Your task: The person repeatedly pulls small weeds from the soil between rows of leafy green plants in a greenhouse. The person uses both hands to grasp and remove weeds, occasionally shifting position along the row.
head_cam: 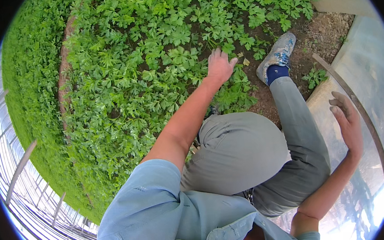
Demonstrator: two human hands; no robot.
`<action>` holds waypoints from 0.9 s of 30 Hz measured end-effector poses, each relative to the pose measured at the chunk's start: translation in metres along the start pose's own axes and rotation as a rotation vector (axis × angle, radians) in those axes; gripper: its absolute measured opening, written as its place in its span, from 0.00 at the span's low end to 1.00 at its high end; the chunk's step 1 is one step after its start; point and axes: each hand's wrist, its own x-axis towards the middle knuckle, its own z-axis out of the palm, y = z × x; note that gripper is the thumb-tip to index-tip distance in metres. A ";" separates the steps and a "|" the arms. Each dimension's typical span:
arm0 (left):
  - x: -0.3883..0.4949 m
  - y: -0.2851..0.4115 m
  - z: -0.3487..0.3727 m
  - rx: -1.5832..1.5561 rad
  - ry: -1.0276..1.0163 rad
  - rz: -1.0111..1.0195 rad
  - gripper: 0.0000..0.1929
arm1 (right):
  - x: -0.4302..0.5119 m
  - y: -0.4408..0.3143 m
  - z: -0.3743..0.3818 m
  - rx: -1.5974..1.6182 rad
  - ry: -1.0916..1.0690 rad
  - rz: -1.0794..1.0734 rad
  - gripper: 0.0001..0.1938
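Leafy green plants with lobed, celery-like leaves (pixel 158 34) cover the ground before me. My left hand (pixel 221 65) reaches down among them, its fingertips partly hidden by leaves near some stems; whether it grips anything cannot be made out. A small yellowed leaf (pixel 246 61) lies on the soil just right of that hand. My right hand (pixel 347 121) is raised at the right, over the plastic sheeting, with its fingers loosely curled, the thumb apart and nothing in it.
My shoe (pixel 280 54) stands on bare soil (pixel 327 29) at the bed's edge. Clear plastic sheeting (pixel 370 58) and a curved pole (pixel 363 106) run along the right. A narrow dirt strip (pixel 64 69) divides the plants at left. Greenhouse posts (pixel 20 170) stand beyond.
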 end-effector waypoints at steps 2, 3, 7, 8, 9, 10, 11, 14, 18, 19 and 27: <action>-0.013 0.003 0.016 -0.022 0.130 0.044 0.34 | -0.002 -0.001 -0.004 -0.002 -0.025 0.048 0.25; -0.017 0.003 0.018 -0.031 0.190 0.070 0.32 | -0.003 -0.001 -0.005 0.013 -0.034 0.086 0.25; -0.003 -0.004 -0.004 -0.292 0.148 -0.006 0.29 | -0.005 0.008 -0.007 0.020 -0.033 0.136 0.26; 0.004 -0.005 -0.011 -0.428 0.256 -0.011 0.26 | -0.006 0.010 -0.007 0.025 -0.028 0.146 0.26; 0.013 -0.009 -0.017 -0.438 0.281 -0.064 0.24 | -0.006 0.012 -0.007 0.028 -0.023 0.154 0.26; 0.023 -0.014 -0.021 -0.522 0.317 -0.170 0.24 | -0.006 0.012 -0.008 0.042 -0.021 0.174 0.26; 0.034 -0.022 -0.023 -0.599 0.411 -0.214 0.23 | -0.006 0.012 -0.008 0.034 -0.022 0.163 0.26; 0.075 -0.066 -0.021 -1.024 0.335 -0.563 0.19 | -0.007 0.010 -0.009 0.033 -0.025 0.164 0.26; 0.108 -0.137 -0.006 -0.162 0.218 -0.426 0.21 | -0.010 0.008 -0.007 0.014 -0.020 0.140 0.26; 0.110 -0.148 -0.002 -0.041 0.218 -0.391 0.22 | -0.010 0.009 -0.006 0.010 -0.023 0.135 0.26; 0.103 -0.141 0.004 -0.519 0.275 -0.245 0.12 | -0.014 0.013 -0.010 0.031 -0.016 0.125 0.27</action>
